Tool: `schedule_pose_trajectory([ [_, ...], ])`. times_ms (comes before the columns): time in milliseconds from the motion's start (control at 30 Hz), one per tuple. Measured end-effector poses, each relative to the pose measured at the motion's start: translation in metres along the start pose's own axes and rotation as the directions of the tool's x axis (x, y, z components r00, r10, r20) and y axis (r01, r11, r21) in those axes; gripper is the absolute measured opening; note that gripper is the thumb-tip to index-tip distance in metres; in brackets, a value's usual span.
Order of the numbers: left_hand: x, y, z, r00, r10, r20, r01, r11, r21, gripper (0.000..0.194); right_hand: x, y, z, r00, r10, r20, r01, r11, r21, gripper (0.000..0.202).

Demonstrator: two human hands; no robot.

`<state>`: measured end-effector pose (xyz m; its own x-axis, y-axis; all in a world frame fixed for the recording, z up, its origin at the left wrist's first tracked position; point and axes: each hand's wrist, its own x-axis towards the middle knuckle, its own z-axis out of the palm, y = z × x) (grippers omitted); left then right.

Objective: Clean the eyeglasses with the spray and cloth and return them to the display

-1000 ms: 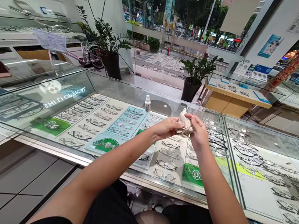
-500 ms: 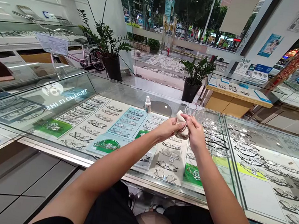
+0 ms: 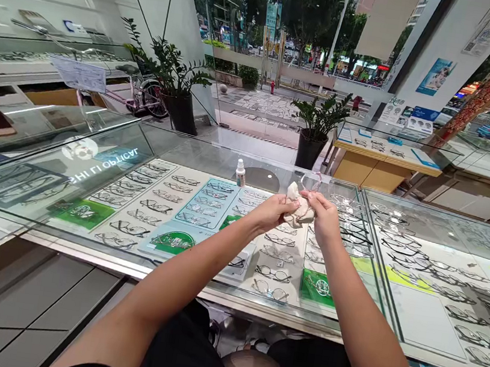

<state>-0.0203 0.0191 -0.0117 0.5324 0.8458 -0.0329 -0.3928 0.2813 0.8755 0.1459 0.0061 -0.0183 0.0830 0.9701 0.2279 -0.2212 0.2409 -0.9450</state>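
Note:
Over the glass counter, my left hand (image 3: 275, 212) is closed on a crumpled off-white cloth (image 3: 299, 215). My right hand (image 3: 323, 216) pinches a pair of thin-framed eyeglasses (image 3: 311, 182) at the cloth's right side. Part of their pinkish frame shows above my fingers, while the cloth covers the rest. Behind my hands, a small white spray bottle (image 3: 240, 174) stands upright on the glass top.
The glass display case (image 3: 194, 286) holds several rows of eyeglasses under its top. A second glass case (image 3: 430, 325) adjoins on the right. Beyond stand two potted plants (image 3: 181, 86), a bicycle (image 3: 137, 92) and a wooden display table (image 3: 367, 158).
My right fingers have shifted slightly right and down, and the cloth is spread a little wider between my hands. The pinkish frame shows more clearly. The whole view has turned slightly.

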Motion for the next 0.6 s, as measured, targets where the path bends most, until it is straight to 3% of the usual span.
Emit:
schedule_pose_trajectory([
  [133, -0.0023, -0.0009, 0.0014, 0.999, 0.026, 0.037, -0.028, 0.998, 0.049, 0.051, 0.0012, 0.0010, 0.0018, 0.988, 0.156, -0.022, -0.151, 0.978, 0.141, 0.031],
  [400, 0.0019, -0.0042, 0.0010, 0.997, 0.072, 0.000, -0.072, 0.997, 0.041, 0.052, -0.0041, 0.0022, 0.0095, 0.994, 0.110, 0.025, -0.112, 0.990, 0.089, 0.033],
  [600, 0.0030, 0.0017, -0.0064, 1.000, 0.015, 0.013, -0.016, 1.000, 0.025, 0.051, -0.0042, -0.0056, 0.0078, 0.993, 0.117, 0.017, -0.119, 0.984, 0.133, 0.027],
])
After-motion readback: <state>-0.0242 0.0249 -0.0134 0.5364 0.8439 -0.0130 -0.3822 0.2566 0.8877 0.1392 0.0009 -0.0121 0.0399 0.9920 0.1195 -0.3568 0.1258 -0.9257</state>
